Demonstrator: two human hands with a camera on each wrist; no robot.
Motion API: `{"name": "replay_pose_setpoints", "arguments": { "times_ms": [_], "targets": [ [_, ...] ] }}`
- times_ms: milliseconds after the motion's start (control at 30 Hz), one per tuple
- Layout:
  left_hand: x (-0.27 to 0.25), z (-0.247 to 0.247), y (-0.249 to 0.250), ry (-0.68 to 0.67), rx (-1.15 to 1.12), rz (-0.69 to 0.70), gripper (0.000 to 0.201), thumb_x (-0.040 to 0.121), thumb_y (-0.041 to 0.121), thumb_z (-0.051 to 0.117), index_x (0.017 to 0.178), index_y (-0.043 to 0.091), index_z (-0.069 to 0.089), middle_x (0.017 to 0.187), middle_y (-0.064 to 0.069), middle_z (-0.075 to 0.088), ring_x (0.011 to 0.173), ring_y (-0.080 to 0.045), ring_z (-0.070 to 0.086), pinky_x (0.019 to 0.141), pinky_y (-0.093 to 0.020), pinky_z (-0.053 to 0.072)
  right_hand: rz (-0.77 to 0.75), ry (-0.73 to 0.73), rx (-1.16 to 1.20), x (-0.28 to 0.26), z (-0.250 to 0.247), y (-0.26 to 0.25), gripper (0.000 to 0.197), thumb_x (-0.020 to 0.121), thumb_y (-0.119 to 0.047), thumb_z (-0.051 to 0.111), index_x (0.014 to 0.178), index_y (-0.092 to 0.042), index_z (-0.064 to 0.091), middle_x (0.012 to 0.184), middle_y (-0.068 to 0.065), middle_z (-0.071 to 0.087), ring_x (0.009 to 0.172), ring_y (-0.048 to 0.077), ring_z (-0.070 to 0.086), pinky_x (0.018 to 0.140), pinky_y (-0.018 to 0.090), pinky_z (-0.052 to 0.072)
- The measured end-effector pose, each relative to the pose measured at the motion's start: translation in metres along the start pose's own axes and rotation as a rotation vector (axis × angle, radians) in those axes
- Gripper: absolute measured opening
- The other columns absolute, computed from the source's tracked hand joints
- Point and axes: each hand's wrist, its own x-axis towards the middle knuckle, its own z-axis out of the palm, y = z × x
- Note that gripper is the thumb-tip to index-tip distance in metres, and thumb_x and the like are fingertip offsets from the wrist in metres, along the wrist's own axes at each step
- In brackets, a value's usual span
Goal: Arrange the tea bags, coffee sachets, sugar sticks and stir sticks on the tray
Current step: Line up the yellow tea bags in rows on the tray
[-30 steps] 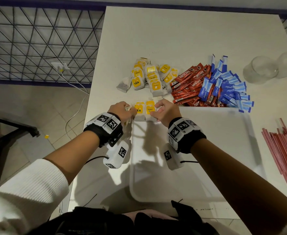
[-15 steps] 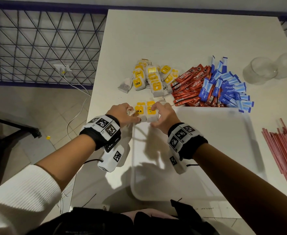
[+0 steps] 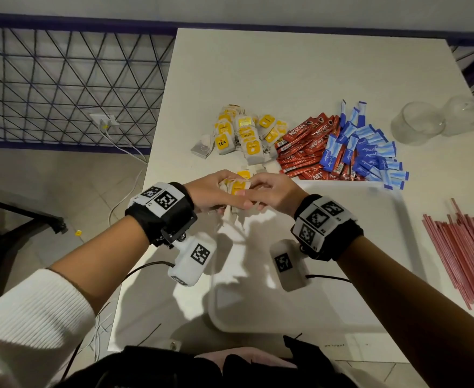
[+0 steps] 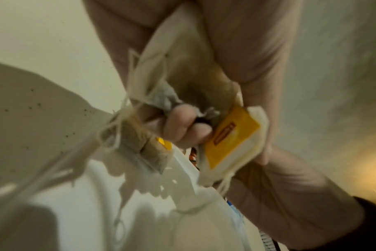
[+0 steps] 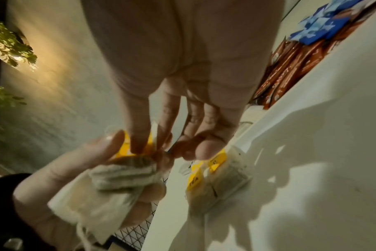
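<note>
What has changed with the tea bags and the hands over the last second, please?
The left hand and right hand have lifted the small bundle of yellow-tagged tea bags off the white tray's far edge and closed together around it. The piles of tea bags, red coffee sachets and blue sugar sticks stayed put.

The tea bags [image 3: 241,134], coffee sachets [image 3: 305,148] and sugar sticks [image 3: 367,152] lie behind the tray's [image 3: 356,275] far edge. The stir sticks [image 3: 465,247] lie by the table's [image 3: 300,79] right edge. Two tea bags maybe sit on the tray's far left corner.

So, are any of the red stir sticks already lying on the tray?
No: in the head view the stir sticks all lie in a bundle on the table, right of the tray and apart from it.
</note>
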Motion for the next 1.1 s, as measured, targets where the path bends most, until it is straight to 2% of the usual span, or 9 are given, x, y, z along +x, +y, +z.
{"name": "replay_pose_setpoints", "arguments": {
  "times_ms": [67,167,233,400,633,733,800,900,1100],
  "targets": [
    [0.001,0.003,-0.001,-0.016,-0.074,0.041,0.056,0.05,0.027,0.089,0.095,0.024,0.056,0.083,-0.006,0.061,0.07,-0.018,0.055,0.062,-0.028,0.04,0.044,0.031,0.047,-0.001,-0.006,0.003,0.011,0.082,-0.016,0.067,0.075,-0.015,0.059,0.071,0.003,0.057,0.059,0.015,0.053,0.059,0.02,0.045],
    [0.002,0.01,-0.002,-0.005,-0.186,0.092,0.019,0.073,0.01,0.071,0.083,0.017,0.056,0.068,-0.001,0.064,0.05,-0.007,0.055,0.047,-0.017,0.045,0.074,0.045,0.24,-0.004,-0.013,0.005,0.01,0.085,-0.008,0.062,0.077,-0.009,0.056,0.07,0.008,0.053,0.06,0.013,0.051,0.053,0.016,0.047],
    [0.002,0.014,-0.002,0.016,-0.234,0.1,0.013,0.082,0.005,0.062,0.078,0.014,0.054,0.054,0.003,0.063,0.037,-0.006,0.048,0.039,-0.016,0.041,0.083,0.06,0.324,-0.006,-0.017,0.007,0.009,0.087,-0.006,0.059,0.079,-0.01,0.055,0.073,0.007,0.054,0.063,0.012,0.053,0.051,0.015,0.049],
    [0.007,0.021,-0.008,0.054,-0.293,0.115,0.009,0.084,0.005,0.061,0.082,0.011,0.054,0.062,-0.001,0.069,0.046,-0.009,0.058,0.04,-0.017,0.044,0.091,0.089,0.445,-0.009,-0.028,0.013,0.006,0.088,-0.004,0.058,0.083,-0.008,0.056,0.075,0.009,0.059,0.057,0.01,0.058,0.05,0.016,0.051],
    [0.012,0.019,-0.018,0.184,-0.19,0.106,0.016,0.083,0.003,0.065,0.081,0.017,0.058,0.056,0.01,0.066,0.056,-0.011,0.058,0.04,-0.016,0.042,0.132,0.212,0.114,0.005,-0.048,0.029,0.012,0.087,-0.01,0.061,0.081,-0.013,0.052,0.067,0.004,0.056,0.037,-0.001,0.054,0.043,0.015,0.045],
    [0.012,0.015,-0.022,0.234,-0.172,0.101,0.016,0.082,0.003,0.066,0.079,0.018,0.06,0.065,0.008,0.068,0.079,-0.025,0.051,0.047,-0.02,0.041,0.208,0.192,-0.01,0.018,-0.05,0.037,0.016,0.086,-0.014,0.063,0.096,-0.011,0.051,0.066,0.005,0.054,0.041,0.006,0.053,0.042,0.016,0.04],
    [0.012,0.011,-0.025,0.257,-0.172,0.101,0.016,0.082,0.003,0.066,0.079,0.017,0.061,0.064,0.011,0.069,0.083,-0.026,0.049,0.053,-0.025,0.04,0.225,0.172,-0.1,0.026,-0.046,0.039,0.013,0.086,-0.018,0.064,0.089,-0.009,0.054,0.064,0.005,0.053,0.052,0.014,0.049,0.048,0.02,0.039],
    [0.011,0.006,-0.026,0.287,-0.129,0.099,0.017,0.082,0.005,0.067,0.076,0.02,0.062,0.059,0.011,0.067,0.081,-0.028,0.049,0.054,-0.026,0.04,0.213,0.196,-0.165,0.035,-0.038,0.04,0.023,0.085,-0.024,0.065,0.069,-0.012,0.054,0.061,0.003,0.055,0.056,0.014,0.05,0.056,0.023,0.041],
    [0.011,-0.002,-0.025,0.297,-0.109,0.084,0.02,0.084,0.004,0.064,0.075,0.02,0.059,0.052,0.012,0.064,0.064,-0.018,0.051,0.052,-0.024,0.038,0.193,0.27,-0.239,0.048,-0.028,0.037,0.017,0.086,-0.027,0.064,0.087,-0.011,0.058,0.066,0.004,0.057,0.061,0.015,0.054,0.055,0.018,0.043]
  ]
}}
